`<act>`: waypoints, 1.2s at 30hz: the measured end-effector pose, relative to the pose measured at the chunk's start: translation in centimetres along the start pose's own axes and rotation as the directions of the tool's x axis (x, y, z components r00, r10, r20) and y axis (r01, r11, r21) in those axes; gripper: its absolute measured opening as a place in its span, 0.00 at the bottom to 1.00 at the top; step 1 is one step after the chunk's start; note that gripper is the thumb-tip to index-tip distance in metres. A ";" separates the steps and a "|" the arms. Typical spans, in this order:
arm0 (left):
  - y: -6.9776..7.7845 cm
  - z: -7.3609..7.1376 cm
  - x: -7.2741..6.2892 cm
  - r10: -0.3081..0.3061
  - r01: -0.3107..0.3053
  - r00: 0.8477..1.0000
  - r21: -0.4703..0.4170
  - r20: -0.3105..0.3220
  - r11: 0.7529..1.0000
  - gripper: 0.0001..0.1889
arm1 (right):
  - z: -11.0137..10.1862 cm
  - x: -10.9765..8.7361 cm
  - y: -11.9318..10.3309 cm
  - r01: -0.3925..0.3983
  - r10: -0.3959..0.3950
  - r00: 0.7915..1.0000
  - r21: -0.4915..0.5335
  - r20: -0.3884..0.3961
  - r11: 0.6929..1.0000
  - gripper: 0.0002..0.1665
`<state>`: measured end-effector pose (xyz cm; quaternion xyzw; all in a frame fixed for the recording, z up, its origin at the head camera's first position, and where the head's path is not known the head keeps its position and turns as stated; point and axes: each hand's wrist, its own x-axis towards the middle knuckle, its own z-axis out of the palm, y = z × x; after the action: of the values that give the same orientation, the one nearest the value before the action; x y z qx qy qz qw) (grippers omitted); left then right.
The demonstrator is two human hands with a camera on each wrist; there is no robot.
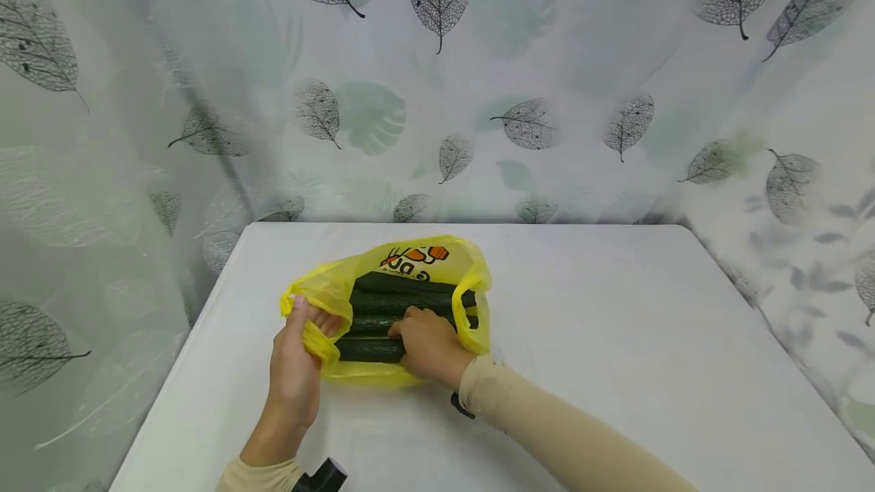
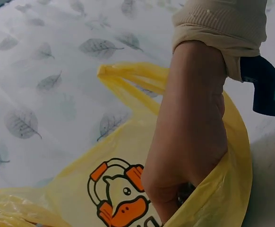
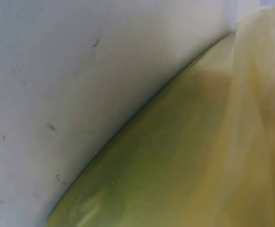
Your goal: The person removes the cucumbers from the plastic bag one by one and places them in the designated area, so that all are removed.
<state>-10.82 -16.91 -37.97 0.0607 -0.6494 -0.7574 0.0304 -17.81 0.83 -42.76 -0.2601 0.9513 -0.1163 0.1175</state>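
A yellow plastic bag (image 1: 365, 375) lies on the table with its mouth open and several long dark green cucumbers (image 1: 370, 350) side by side inside. At the bag's left edge, my left hand (image 1: 294, 374) holds the rim, thumb outside. My right hand (image 1: 435, 345) reaches into the bag, its fingers bent around a cucumber near the front; the fingertips are partly hidden. In the left wrist view the right hand (image 2: 187, 137) goes down past the bag's edge, beside a printed duck with headphones (image 2: 121, 194). The right wrist view shows mostly the bag's side (image 3: 166, 156).
The bag stands near the middle of a white table (image 1: 615, 325). One handle loop (image 1: 483, 317) stands up at the bag's right side. Behind the table and along its sides hangs a leaf-patterned sheet (image 1: 478, 97).
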 end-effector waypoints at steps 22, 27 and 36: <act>0.5 0.0 -0.5 0.118 -0.117 0.993 -0.056 0.022 0.992 0.39 | 0.3 -1.2 0.5 0.057 -0.059 0.996 -0.027 -0.066 0.998 0.23; 0.8 0.0 -0.8 0.135 -0.135 0.991 -0.069 -0.005 0.988 0.39 | -0.1 -1.3 0.7 0.078 -0.077 0.993 0.014 -0.085 0.997 0.23; 1.2 0.0 -1.2 0.169 -0.170 0.985 -0.060 -0.020 0.984 0.37 | -1.0 -1.7 1.1 0.084 -0.077 0.995 0.122 -0.060 0.989 0.23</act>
<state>-9.66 -16.97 -36.69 0.0100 -0.6282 -0.7714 0.1012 -17.24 2.79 -41.83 -0.2872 0.9339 -0.1869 0.1023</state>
